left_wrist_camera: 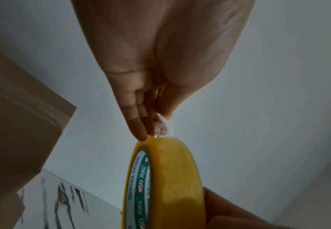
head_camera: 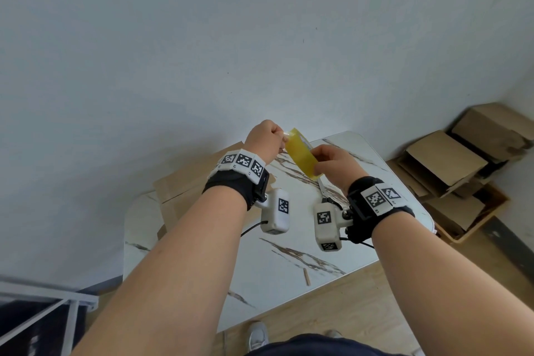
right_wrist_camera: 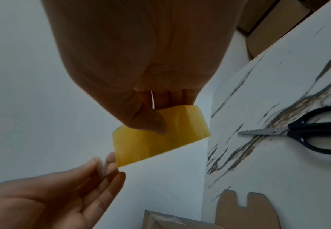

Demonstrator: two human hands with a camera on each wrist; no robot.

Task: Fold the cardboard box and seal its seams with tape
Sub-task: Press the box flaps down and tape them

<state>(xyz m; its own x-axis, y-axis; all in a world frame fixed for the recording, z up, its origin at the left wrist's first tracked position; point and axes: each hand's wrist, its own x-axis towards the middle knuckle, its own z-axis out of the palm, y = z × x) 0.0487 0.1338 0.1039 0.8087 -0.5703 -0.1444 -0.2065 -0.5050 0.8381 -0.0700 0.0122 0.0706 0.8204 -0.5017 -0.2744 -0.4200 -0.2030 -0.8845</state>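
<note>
The right hand [head_camera: 336,166] grips the yellow tape roll [head_camera: 300,153] and holds it up above the marble table [head_camera: 289,269], thumb pressed on the roll's outer face. The left hand [head_camera: 267,137], just beside the roll, pinches the clear loose tape end [left_wrist_camera: 161,128] between thumb and fingers. The flat cardboard box [head_camera: 185,182] lies on the table's far left part under the left wrist, and scissors [right_wrist_camera: 301,133] lie on the table beneath the right wrist.

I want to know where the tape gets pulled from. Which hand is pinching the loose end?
The left hand: it pinches the clear loose end at the top of the yellow tape roll. The right hand only grips the roll itself.
</note>
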